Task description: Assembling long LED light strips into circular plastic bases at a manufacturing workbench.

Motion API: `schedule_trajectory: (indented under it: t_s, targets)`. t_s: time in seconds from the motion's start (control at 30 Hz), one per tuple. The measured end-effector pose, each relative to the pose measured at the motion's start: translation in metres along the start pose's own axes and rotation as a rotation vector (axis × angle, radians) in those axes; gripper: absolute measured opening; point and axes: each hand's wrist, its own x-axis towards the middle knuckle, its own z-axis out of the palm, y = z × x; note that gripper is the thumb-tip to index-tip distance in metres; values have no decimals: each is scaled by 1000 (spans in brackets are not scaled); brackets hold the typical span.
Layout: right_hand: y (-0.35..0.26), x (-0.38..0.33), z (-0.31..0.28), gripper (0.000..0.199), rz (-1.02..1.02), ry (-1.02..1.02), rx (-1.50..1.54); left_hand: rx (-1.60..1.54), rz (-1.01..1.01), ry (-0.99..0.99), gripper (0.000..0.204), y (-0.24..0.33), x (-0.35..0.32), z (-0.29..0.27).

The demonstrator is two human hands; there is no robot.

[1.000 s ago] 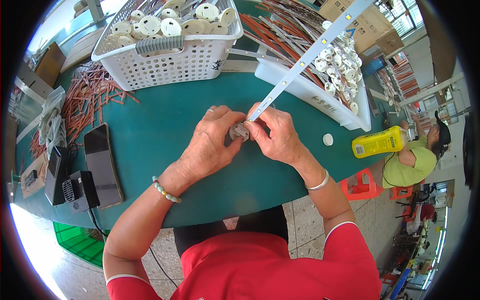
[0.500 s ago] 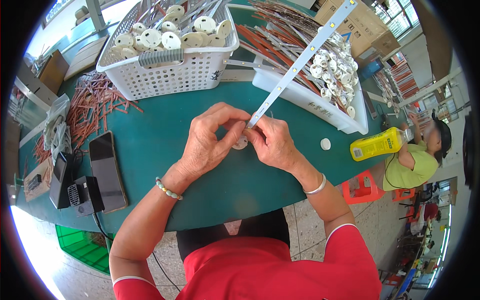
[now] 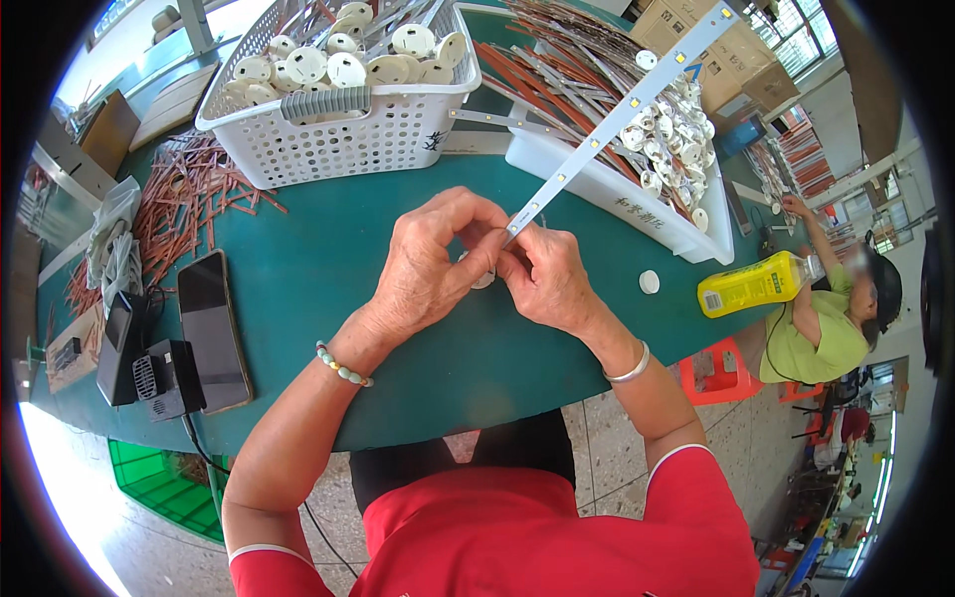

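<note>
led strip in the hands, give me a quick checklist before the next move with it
1. Long white LED strip pinched at its near end by both hands: ok.
2. Left hand grip on the small round white part: ok, though the part is mostly hidden.
3. Right hand fingertips on the strip end: ok.
4. Strip end seated in the part: cannot tell, fingers cover it.
5. Strip's far end passes over the white rectangular plastic tray: not ok, it could snag.
6. Yellow plastic bottle lies well clear of the hands: ok.

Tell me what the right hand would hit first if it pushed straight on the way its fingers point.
Probably the left hand: the right hand points left at it, fingertips already meeting around the LED strip.
</note>
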Motion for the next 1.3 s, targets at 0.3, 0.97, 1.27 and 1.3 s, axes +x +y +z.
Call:
schedule_trajectory:
  t_s: [0.3,0.97,1.27,1.3]
  targets:
    - [0,0,3,27,6,20,-6,42,54,-59,10,-5,2,-4]
    - [1,4,2,21,30,-46,37,66,71,-68,14,-7,1,-7]
    - [1,3,4,23,40,-26,98,47,97,-70,11,-7,3,-7]
    - [2,3,3,25,43,-34,126,44,97,-71,8,-5,4,-6]
